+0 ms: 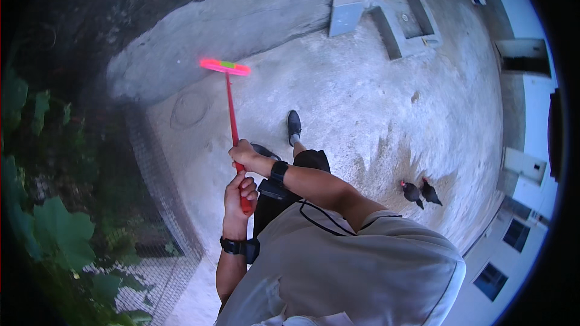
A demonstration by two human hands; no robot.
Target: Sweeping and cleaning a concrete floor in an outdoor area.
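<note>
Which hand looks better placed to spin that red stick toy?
Probably the right hand: it wraps the red stick higher up, nearer the pink blade. The left hand holds the bottom end, steadying it.

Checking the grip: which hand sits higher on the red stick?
The right hand, nearer the pink blade; the left hand grips the stick's bottom end.

A red stick toy (232, 108) with a pink-and-green crosspiece on top stands nearly upright above concrete.

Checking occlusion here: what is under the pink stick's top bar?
Bare concrete ground lies under the top bar. Both hands, left and right, cover the stick's lower part.
</note>
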